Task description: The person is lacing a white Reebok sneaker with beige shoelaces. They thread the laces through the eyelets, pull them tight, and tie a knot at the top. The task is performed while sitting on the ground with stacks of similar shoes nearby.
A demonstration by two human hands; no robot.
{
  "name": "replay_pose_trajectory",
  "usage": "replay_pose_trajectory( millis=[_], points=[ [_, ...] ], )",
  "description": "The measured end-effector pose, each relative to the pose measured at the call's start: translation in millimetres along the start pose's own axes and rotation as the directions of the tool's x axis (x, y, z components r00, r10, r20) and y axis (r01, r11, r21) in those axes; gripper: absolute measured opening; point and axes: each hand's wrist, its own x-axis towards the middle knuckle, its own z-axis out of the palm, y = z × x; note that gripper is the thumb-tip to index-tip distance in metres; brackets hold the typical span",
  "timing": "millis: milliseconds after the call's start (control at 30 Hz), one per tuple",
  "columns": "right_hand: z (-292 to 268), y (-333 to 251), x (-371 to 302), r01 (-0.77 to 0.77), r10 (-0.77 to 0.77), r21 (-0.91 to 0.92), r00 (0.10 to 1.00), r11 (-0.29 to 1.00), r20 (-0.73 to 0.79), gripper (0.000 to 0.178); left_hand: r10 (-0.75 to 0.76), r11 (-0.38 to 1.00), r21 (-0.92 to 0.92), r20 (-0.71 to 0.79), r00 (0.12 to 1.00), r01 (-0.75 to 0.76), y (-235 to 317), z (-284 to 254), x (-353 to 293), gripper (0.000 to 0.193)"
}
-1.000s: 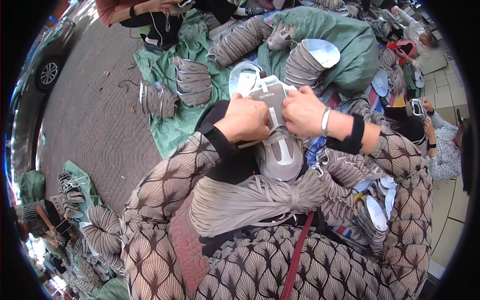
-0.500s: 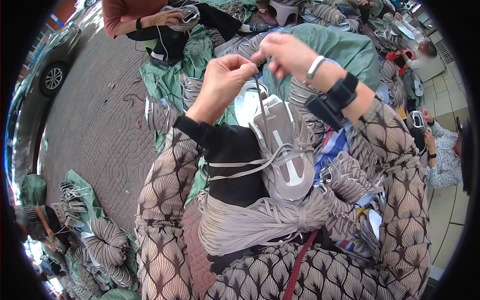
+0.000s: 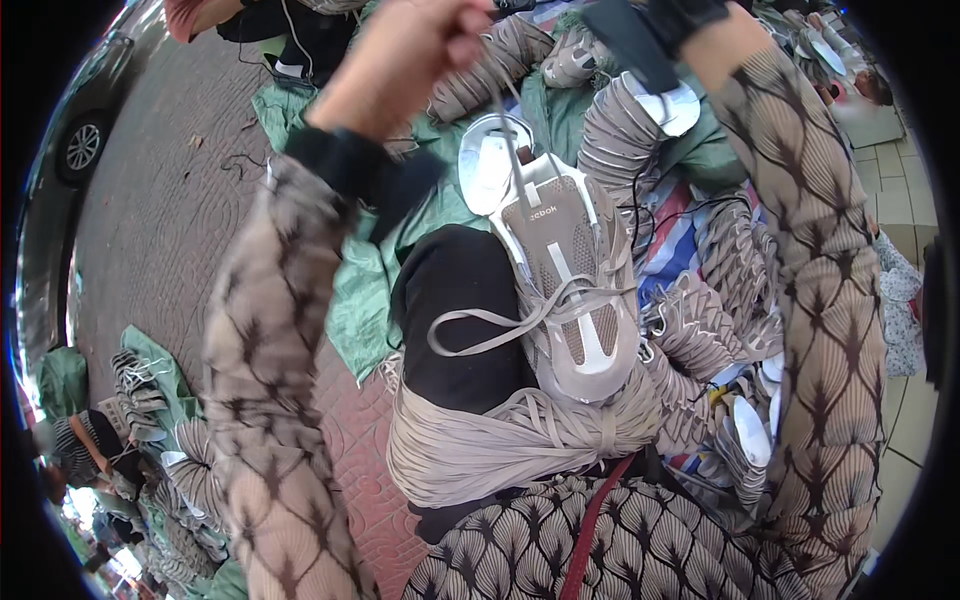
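Observation:
A grey-beige sneaker (image 3: 568,270) rests on my black-clad leg (image 3: 455,310), its toe toward me. Loosely crossed over its front is a flat beige lace (image 3: 480,330), with one loop lying out on the leg. From the sneaker's tongue, lace strands rise toward my left hand (image 3: 425,50), which is raised at the upper edge, partly cut off and blurred, its fingers closed on the shoelace. My right hand lies beyond the upper edge; only the forearm (image 3: 790,170) and black wrist strap (image 3: 690,15) show. A thick bundle of beige laces (image 3: 500,445) lies across my lap.
Stacked beige shoe uppers (image 3: 620,140) lie ahead and on the right, over green sheeting (image 3: 365,290) and striped cloth. A white oval piece (image 3: 490,160) sits beside the sneaker. A parked car (image 3: 85,140) stands far left; other people sit around.
Both hands have gone up and apart, pulling the lace strands upward; the right hand has left the view. The lace lying over my leg now forms a rounder loop.

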Motion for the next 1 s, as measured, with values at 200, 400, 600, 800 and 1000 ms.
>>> replay_pose_trajectory(
  millis=[200,400,600,800,1000],
  points=[
    [21.6,50.1,-158.0,-0.476,0.566,-0.366,0.8,0.8,0.197,0.033,0.128,0.975,-0.145,-0.251,0.96,-0.168,77.9,-68.2,65.5,0.021],
    [52.6,51.6,-144.1,-0.099,0.305,-0.49,0.881,0.866,0.361,0.031,-0.016,1.0,0.011,-0.226,0.974,0.019,72.7,-26.1,49.1,0.031],
    [-12.7,41.6,-62.3,-0.103,0.104,-0.069,0.994,0.992,0.011,0.026,0.008,0.715,0.699,-0.024,1.0,0.011,9.8,-4.3,-44.0,0.023],
    [-27.1,57.3,-83.8,-0.172,0.174,-0.039,0.984,0.984,0.043,0.026,-0.046,0.617,0.763,0.281,0.958,-0.194,-48.2,74.0,-137.6,0.012],
    [-15.5,41.9,-103.3,-0.141,0.144,-0.038,0.985,0.989,0.092,0.027,-0.006,0.393,0.869,0.33,0.944,-0.302,-62.1,125.7,-133.4,0.022]
  ],
)
